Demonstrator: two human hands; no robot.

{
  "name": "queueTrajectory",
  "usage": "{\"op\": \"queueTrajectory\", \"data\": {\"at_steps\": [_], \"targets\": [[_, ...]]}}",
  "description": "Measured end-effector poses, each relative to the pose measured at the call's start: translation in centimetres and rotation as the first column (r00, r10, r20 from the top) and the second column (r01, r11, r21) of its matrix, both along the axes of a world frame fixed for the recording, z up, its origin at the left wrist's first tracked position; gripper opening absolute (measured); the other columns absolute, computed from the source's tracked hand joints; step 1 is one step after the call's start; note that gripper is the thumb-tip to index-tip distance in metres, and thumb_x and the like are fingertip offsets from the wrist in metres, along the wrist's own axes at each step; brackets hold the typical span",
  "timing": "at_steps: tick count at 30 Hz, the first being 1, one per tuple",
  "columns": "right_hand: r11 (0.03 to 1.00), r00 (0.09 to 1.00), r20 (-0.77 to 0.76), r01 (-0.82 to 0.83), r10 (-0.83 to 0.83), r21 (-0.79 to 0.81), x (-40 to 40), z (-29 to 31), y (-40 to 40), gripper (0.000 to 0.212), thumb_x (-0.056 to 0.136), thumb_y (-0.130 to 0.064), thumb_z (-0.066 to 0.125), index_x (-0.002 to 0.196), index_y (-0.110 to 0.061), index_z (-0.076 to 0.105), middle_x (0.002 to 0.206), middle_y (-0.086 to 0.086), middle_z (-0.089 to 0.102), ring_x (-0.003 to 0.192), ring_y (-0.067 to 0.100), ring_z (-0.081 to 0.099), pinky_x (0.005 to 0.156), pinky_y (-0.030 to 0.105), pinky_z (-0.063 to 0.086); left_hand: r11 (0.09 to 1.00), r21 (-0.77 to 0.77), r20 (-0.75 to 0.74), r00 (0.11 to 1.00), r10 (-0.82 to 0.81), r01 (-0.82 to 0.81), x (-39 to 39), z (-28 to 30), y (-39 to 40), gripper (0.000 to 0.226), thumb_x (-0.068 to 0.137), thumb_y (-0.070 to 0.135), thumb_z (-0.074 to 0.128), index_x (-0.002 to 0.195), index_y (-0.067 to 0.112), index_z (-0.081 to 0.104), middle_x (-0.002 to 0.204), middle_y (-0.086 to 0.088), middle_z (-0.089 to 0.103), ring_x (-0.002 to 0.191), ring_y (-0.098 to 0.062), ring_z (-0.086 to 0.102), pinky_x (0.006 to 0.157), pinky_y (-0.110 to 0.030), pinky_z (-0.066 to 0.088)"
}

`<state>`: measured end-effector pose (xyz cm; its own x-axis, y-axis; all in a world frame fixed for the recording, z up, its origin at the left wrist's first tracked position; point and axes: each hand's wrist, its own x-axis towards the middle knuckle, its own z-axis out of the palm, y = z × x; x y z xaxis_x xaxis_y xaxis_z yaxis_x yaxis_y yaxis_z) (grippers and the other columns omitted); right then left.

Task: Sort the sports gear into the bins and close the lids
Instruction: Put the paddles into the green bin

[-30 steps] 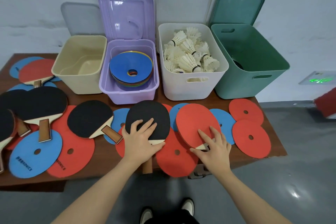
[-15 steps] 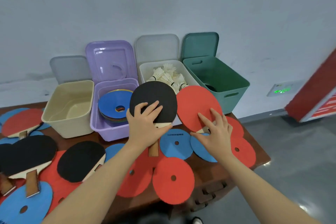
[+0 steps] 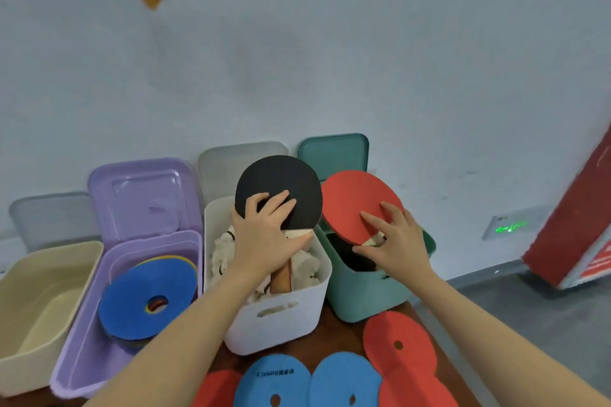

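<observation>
4 open bins stand in a row on the brown table (image 3: 334,340), their lids leaning upright on the wall behind. The purple bin (image 3: 82,357) holds a stack of flat discs, blue on top (image 3: 145,301); left of it is the beige bin (image 3: 39,301). The white bin (image 3: 281,324) holds what look like shuttlecocks (image 3: 307,266), blurred here. The green bin (image 3: 363,291) is at the right end. The left hand (image 3: 264,238) grips the black paddle (image 3: 281,185) at its neck, fingers spread over the blade, above the white bin. The right hand (image 3: 393,241) holds the red paddle (image 3: 357,201), fingers apart on its face, over the green bin. Red and blue discs (image 3: 344,377) lie on the table's near edge.
</observation>
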<state>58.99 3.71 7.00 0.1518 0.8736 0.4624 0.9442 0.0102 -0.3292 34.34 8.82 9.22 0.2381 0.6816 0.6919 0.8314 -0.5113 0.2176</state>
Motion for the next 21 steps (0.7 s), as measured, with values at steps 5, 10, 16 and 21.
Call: {"op": "queueTrajectory", "data": {"at_steps": [5, 10, 16, 21], "targets": [[0.963, 0.982, 0.186, 0.016, 0.036, -0.269, 3.7, -0.7, 6.8, 0.072, 0.069, -0.064, 0.065, 0.134, -0.043, 0.043, 0.147, 0.001, 0.030, 0.131, 0.035, 0.025, 0.106, 0.047, 0.027, 0.999, -0.028, 0.027, 0.999, 0.039, -0.038, 4.4, 0.6, 4.9, 0.068, 0.059, 0.071, 0.049, 0.108, 0.028, 0.069, 0.121, 0.011, 0.062, 0.110, -0.020, 0.047, 0.085, -0.053, 0.040], [0.865, 0.958, 0.234, -0.028, 0.167, -0.501, 4.8, -4.8, 10.8, 0.071, 0.073, -0.067, 0.058, 0.136, -0.044, 0.038, 0.146, 0.001, 0.030, 0.127, 0.037, 0.030, 0.104, 0.045, 0.029, 0.997, -0.032, 0.029, 0.997, 0.070, -0.069, 7.0, 0.1, 9.4, 0.068, 0.057, 0.071, 0.051, 0.106, 0.028, 0.070, 0.119, 0.012, 0.063, 0.110, -0.015, 0.041, 0.084, -0.055, 0.041], [0.768, 0.991, 0.030, -0.080, 0.128, -0.635, 6.2, -6.9, 12.9, 0.076, 0.076, -0.065, 0.056, 0.141, -0.036, 0.030, 0.152, 0.008, 0.017, 0.135, 0.033, 0.027, 0.106, 0.050, 0.020, 0.987, -0.157, -0.004, 0.999, 0.047, -0.047, 10.8, -1.4, 12.4, 0.071, 0.054, 0.073, 0.050, 0.107, 0.029, 0.069, 0.121, 0.014, 0.061, 0.111, -0.020, 0.048, 0.089, -0.056, 0.037], [0.976, 0.977, -0.202, -0.112, 0.073, -0.186, 7.8, -5.3, 12.2, 0.057, 0.093, -0.054, 0.028, 0.144, -0.030, 0.030, 0.149, -0.003, 0.031, 0.136, 0.012, 0.028, 0.106, 0.036, 0.015, 0.958, -0.287, 0.011, 1.000, -0.005, 0.008, 14.1, -2.7, 12.8, 0.078, 0.052, 0.076, 0.050, 0.115, 0.033, 0.065, 0.128, 0.021, 0.053, 0.119, -0.014, 0.039, 0.096, -0.049, 0.030]]}}
